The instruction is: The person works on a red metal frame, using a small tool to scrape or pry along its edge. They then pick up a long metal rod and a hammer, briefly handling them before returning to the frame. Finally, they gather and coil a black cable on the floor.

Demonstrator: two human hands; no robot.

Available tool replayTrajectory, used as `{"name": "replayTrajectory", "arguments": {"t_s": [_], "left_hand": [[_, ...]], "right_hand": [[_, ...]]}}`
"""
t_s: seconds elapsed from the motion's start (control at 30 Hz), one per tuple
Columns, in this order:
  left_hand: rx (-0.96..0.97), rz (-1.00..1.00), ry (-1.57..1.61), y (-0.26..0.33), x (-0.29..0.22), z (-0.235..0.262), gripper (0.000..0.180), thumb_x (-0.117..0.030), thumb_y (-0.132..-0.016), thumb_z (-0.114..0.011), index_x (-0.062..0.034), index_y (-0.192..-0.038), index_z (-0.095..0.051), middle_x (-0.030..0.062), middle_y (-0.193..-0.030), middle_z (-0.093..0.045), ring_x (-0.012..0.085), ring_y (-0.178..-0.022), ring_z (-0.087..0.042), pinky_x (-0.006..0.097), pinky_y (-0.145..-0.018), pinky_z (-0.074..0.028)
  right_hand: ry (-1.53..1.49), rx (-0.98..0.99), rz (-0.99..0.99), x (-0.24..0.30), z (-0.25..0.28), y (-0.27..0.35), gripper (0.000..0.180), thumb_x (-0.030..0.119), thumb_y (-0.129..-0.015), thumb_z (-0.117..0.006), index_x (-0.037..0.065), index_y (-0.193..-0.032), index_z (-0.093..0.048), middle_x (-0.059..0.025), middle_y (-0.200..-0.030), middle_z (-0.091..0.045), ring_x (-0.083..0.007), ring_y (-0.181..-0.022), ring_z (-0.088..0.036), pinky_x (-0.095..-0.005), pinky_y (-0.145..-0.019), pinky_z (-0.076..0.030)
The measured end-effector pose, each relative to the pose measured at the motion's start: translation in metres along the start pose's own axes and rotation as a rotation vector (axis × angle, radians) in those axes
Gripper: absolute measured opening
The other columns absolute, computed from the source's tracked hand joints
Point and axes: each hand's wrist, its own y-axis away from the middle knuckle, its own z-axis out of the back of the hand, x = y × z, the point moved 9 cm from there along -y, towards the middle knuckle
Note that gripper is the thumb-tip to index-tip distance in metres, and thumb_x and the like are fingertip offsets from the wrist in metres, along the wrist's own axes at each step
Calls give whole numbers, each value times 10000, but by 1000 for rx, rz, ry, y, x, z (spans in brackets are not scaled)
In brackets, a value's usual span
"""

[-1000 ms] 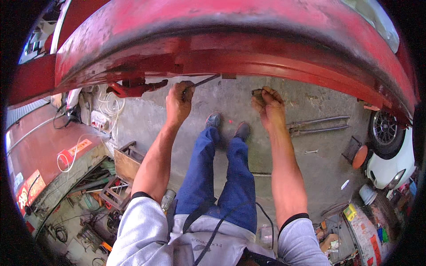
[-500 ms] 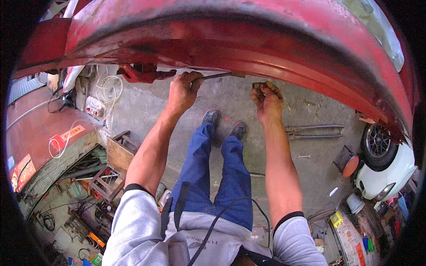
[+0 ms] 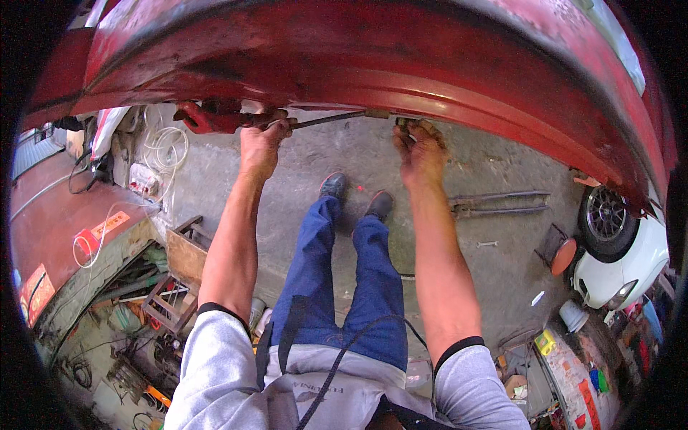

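Gripping a thin grey metal rod, left hand closed, right hand touching red panel, grip unclear.

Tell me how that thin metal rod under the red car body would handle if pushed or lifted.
The rod looks like slim, straight steel, so probably stiff, and light for its length. The left hand grips its red-handled end, the right hand is at its far end: lifted alone, the heavier handle would likely dip first. Being round, it may roll.
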Motion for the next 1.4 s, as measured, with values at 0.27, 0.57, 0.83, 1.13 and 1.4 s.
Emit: {"name": "replayTrajectory", "arguments": {"t_s": [0.27, 0.57, 0.83, 1.13, 1.4], "left_hand": [[-136, 63, 886, 4, 21, -36, 181, 42, -816, -568, -22, -984, -544, 67, -1001, -607, 207, -953, -590, 330, -871, -489], [-74, 206, 791, 4, 40, -73, 117, -79, -867, -529, -8, -961, -524, 141, -945, -618, 292, -850, -624, 394, -747, -535], [-108, 173, 727, 3, 39, -83, 142, -74, -858, -549, -20, -983, -510, 153, -915, -624, 303, -811, -633, 394, -714, -542], [-28, 188, 870, 3, 42, -88, 142, -102, -876, -522, -33, -999, -507, 148, -963, -620, 311, -888, -623, 401, -765, -534], [-89, 196, 776, 4, 41, -91, 179, -116, -902, -453, -10, -1033, -516, 158, -1029, -610, 328, -946, -608, 405, -824, -529]], "right_hand": [[0, 15, 40, -1, -9, 0, 188, -32, -743, -593, 69, -896, -546, -94, -789, -650, -223, -634, -649, -324, -542, -547], [88, -30, 81, 3, -6, 1, 115, -26, -788, -552, 51, -870, -573, -97, -787, -653, -245, -688, -661, -322, -569, -547], [163, -74, 99, 5, -14, 2, 139, -20, -785, -556, 43, -908, -563, -107, -850, -649, -238, -728, -648, -326, -568, -552], [-46, 230, -202, 2, -14, 7, 216, -28, -794, -541, -5, -1009, -548, -138, -1007, -625, -251, -857, -645, -318, -692, -557], [256, 191, 262, 23, -27, 11, 184, 75, -782, -703, 35, -890, -560, -98, -882, -644, -208, -786, -644, -289, -704, -534]]}}
